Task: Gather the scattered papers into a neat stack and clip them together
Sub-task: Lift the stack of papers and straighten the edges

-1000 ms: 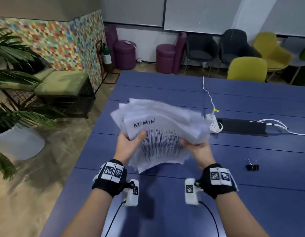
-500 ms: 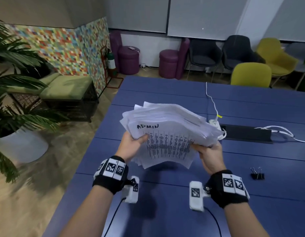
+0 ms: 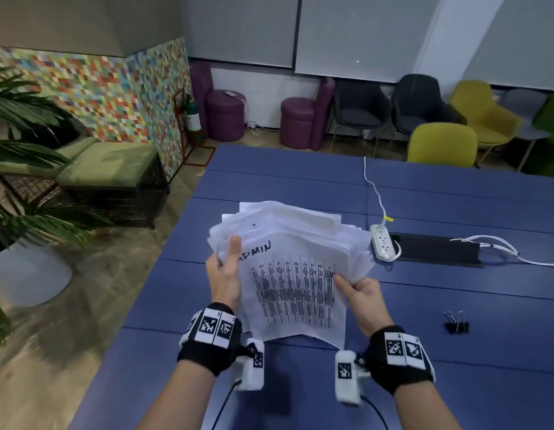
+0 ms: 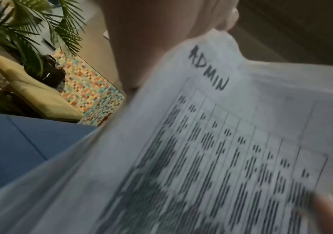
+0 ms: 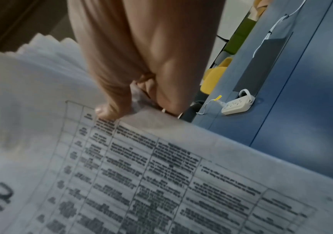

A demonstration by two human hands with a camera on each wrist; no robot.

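An uneven stack of white papers (image 3: 296, 268) is held up on edge, its lower edge touching the blue table (image 3: 455, 305). The top sheet bears a printed table and the handwritten word ADMIN (image 4: 209, 71). My left hand (image 3: 224, 274) grips the stack's left edge, thumb on the front. My right hand (image 3: 358, 293) pinches the right edge; in the right wrist view its thumb (image 5: 109, 110) presses the top sheet of the papers (image 5: 161, 174). A black binder clip (image 3: 455, 324) lies on the table to the right, apart from both hands.
A white power strip (image 3: 383, 246) with its cord lies just behind the stack, beside a black cable hatch (image 3: 437, 249). Yellow and dark chairs (image 3: 442, 144) stand past the far edge. The table's left edge drops to the floor by a potted plant (image 3: 24, 212).
The stack has been turned from a fanned, flatter hold to upright, with its lower edge lowered to the table. My left thumb has slid up the left edge.
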